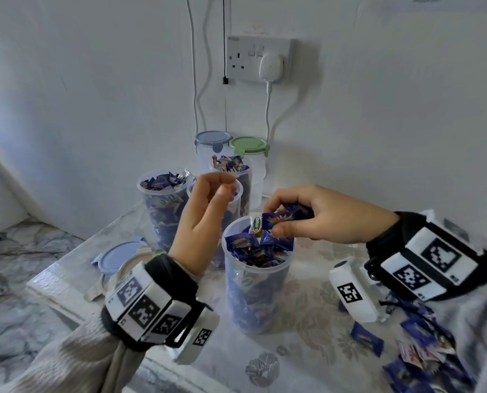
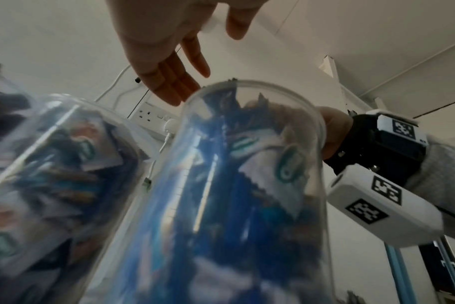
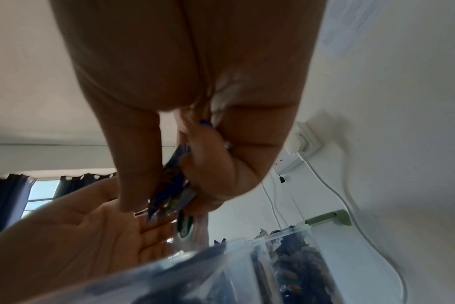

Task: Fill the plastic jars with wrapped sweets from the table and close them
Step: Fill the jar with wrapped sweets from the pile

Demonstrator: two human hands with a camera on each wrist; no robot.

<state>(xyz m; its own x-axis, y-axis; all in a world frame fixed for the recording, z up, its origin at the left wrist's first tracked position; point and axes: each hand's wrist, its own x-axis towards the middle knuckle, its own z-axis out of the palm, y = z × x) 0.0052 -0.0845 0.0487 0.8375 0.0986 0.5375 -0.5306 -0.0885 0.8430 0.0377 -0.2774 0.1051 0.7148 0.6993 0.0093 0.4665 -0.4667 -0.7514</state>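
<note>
Lids (image 1: 117,256): two loose lids, one pale blue, laid flat at the left edge of the table (image 1: 301,330).

Open jars (image 1: 163,205): three clear plastic jars, uncapped, heaped with wrapped sweets, grouped at the back left of centre.

Left hand (image 1: 201,219): raised just left of the near jar, palm turned inward, fingers loosely bent and a little apart; nothing is held.

Near jar (image 1: 256,279): clear plastic, upright at the table's centre, uncapped, filled to the rim with blue-wrapped sweets.

Closed jars (image 1: 231,148): two jars against the wall, one with a blue-grey lid, one with a green lid; contents are possibly nil, the view being poor.

Right hand (image 1: 316,214): held over the near jar's mouth; a small bunch of sweets (image 1: 276,219) is pinched between thumb and curled fingers, just above the fill.

Loose sweets (image 1: 418,347): blue wrappers scattered on the table at the near right.

Wall socket (image 1: 260,59): a white plug is seated in it, cable hanging.
</note>
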